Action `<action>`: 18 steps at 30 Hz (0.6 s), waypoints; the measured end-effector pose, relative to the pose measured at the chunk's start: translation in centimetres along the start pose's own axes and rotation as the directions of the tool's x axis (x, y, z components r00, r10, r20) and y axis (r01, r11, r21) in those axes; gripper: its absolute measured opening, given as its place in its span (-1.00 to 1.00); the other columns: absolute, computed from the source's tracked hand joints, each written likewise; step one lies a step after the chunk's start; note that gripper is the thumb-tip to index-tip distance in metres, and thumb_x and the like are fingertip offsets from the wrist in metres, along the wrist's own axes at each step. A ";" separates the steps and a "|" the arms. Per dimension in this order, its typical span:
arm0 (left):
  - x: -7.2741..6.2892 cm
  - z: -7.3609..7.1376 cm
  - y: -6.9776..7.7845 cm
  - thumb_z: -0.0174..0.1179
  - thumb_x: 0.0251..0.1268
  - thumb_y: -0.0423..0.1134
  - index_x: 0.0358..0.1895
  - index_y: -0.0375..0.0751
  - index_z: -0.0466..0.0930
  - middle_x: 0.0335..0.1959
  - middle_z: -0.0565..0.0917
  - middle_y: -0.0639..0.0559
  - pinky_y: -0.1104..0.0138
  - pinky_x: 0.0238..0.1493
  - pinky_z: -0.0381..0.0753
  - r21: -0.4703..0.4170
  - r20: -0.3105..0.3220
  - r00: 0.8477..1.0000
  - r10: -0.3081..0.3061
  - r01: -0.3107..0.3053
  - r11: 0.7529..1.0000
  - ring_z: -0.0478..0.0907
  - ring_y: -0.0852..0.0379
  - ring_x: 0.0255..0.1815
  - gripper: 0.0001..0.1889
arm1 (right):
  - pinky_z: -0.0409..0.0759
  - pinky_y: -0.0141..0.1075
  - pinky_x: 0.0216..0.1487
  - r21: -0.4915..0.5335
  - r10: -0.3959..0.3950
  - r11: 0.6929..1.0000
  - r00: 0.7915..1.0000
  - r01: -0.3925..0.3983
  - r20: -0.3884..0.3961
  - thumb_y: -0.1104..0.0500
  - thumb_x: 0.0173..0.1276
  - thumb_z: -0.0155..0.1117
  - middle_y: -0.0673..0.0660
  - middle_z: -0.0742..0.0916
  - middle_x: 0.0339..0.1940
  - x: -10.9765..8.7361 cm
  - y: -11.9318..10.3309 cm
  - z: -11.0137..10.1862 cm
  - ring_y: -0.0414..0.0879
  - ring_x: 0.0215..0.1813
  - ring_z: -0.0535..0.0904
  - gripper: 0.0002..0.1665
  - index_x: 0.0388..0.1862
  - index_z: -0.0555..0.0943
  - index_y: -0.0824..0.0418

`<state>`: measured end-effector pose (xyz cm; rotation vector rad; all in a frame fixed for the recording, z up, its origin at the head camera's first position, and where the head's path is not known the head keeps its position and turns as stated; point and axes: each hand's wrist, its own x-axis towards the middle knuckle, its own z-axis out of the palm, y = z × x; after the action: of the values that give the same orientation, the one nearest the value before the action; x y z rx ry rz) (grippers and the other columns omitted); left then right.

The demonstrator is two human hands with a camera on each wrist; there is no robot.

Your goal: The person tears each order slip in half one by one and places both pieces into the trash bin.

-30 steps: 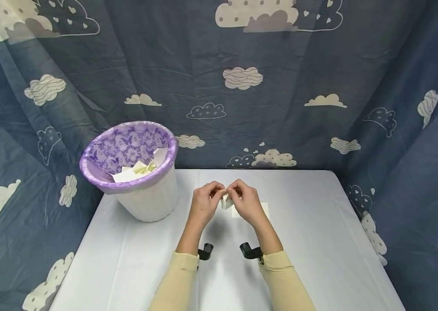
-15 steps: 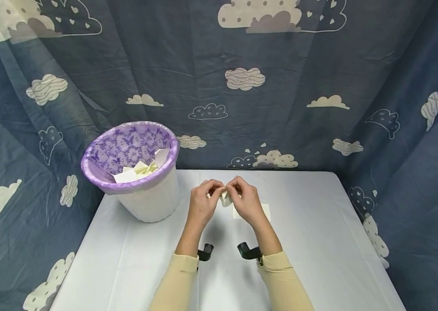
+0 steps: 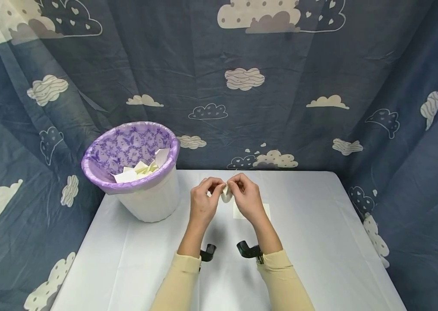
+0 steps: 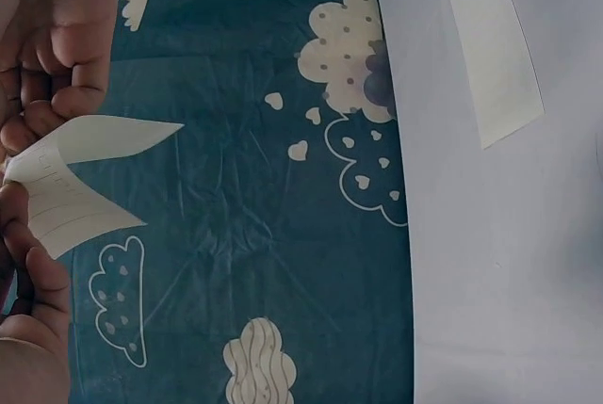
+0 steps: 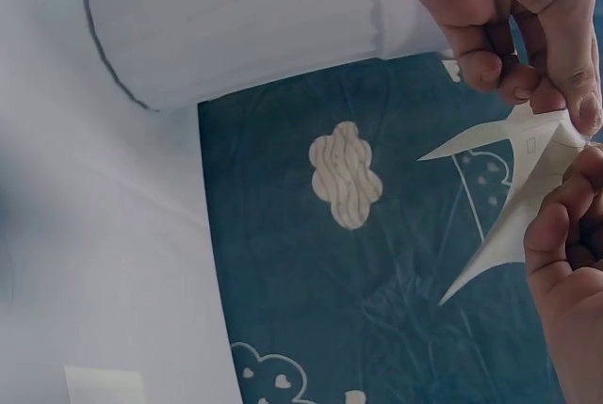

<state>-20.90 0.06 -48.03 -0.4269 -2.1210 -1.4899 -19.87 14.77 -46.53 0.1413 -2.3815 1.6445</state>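
Note:
A pale sheet of paper (image 3: 226,195) is held up above the table between both hands. My left hand (image 3: 204,202) pinches its upper edge between thumb and fingers. My right hand (image 3: 247,198) pinches the same edge from the other side, fingertips close to the left ones. In the left wrist view the paper (image 4: 75,199) curls, with two pointed corners spreading away from the fingers and faint printed marks on its face. The right wrist view shows the paper (image 5: 523,197) bent, its upper edge tucked under the fingertips. A second pale sheet (image 3: 239,212) lies flat on the table, partly behind my right hand.
A white bin (image 3: 146,203) with a purple butterfly liner stands at the left of the table and holds several pale paper pieces (image 3: 137,170). A white cloth (image 3: 312,242) covers the table. Behind it hangs a dark blue curtain (image 3: 203,56) with cloud prints.
Both hands have risen slightly, still pinching the paper. The hanging part of the paper looks a little turned. The bin and the sheet on the table stay put.

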 end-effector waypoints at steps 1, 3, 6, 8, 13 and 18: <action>0.0 0.0 0.1 0.44 0.37 -0.26 -0.28 -0.20 0.78 -0.39 0.80 -0.03 0.35 -0.36 0.59 -0.006 -0.007 1.000 0.004 -0.004 1.000 0.60 0.13 -0.43 -0.90 | 0.56 -0.41 -0.14 0.004 -0.005 1.000 1.000 0.005 -0.003 0.21 0.63 0.23 0.21 0.75 -0.25 0.0 0.0 0.0 -0.14 -0.23 0.57 -0.87 -0.11 0.64 0.26; 0.0 0.0 0.2 0.44 0.37 -0.28 -0.29 -0.22 0.77 -0.39 0.80 -0.06 0.36 -0.35 0.59 -0.016 -0.021 1.000 0.010 -0.010 1.000 0.61 0.11 -0.43 -0.91 | 0.57 -0.40 -0.16 0.010 -0.015 1.000 1.000 0.015 -0.007 0.21 0.63 0.23 0.20 0.74 -0.27 0.0 0.0 0.0 -0.15 -0.25 0.57 -0.87 -0.12 0.64 0.27; 0.0 0.0 0.4 0.44 0.36 -0.32 -0.29 -0.25 0.76 -0.39 0.80 -0.08 0.41 -0.32 0.58 -0.025 -0.038 0.999 0.013 -0.014 1.000 0.62 0.09 -0.42 -0.91 | 0.57 -0.40 -0.17 0.023 -0.024 0.999 1.000 0.025 -0.011 0.21 0.63 0.23 0.20 0.73 -0.28 0.0 0.1 -0.1 -0.15 -0.26 0.58 -0.86 -0.13 0.64 0.27; 0.0 0.1 0.5 0.44 0.36 -0.32 -0.29 -0.25 0.75 -0.40 0.79 -0.08 0.42 -0.32 0.57 -0.027 -0.047 0.999 0.013 -0.015 1.000 0.62 0.09 -0.43 -0.92 | 0.57 -0.40 -0.17 0.037 -0.027 0.999 1.000 0.028 -0.012 0.21 0.62 0.24 0.21 0.73 -0.27 0.0 0.0 -0.1 -0.14 -0.26 0.58 -0.86 -0.12 0.64 0.28; -0.3 0.2 0.6 0.44 0.35 -0.33 -0.29 -0.26 0.76 -0.41 0.79 -0.08 0.43 -0.34 0.55 -0.053 -0.067 0.998 -0.009 0.005 0.999 0.61 0.11 -0.44 -0.92 | 0.60 -0.44 -0.12 0.074 -0.018 0.997 1.000 0.018 -0.012 0.23 0.62 0.23 0.24 0.74 -0.24 -0.2 0.0 0.0 -0.15 -0.24 0.60 -0.87 -0.11 0.63 0.31; -0.5 0.4 0.8 0.44 0.36 -0.32 -0.29 -0.25 0.76 -0.42 0.81 -0.08 0.48 -0.32 0.52 -0.106 -0.084 0.993 -0.084 0.075 0.992 0.59 0.16 -0.44 -0.92 | 0.61 -0.47 -0.11 0.115 -0.005 0.993 1.000 0.007 -0.015 0.27 0.62 0.23 0.21 0.71 -0.27 -0.3 0.0 0.1 -0.16 -0.24 0.59 -0.89 -0.11 0.62 0.33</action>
<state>-20.19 0.78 -47.79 -0.3110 -2.0202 -1.6379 -19.60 14.68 -46.61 0.1556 -2.2739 1.7736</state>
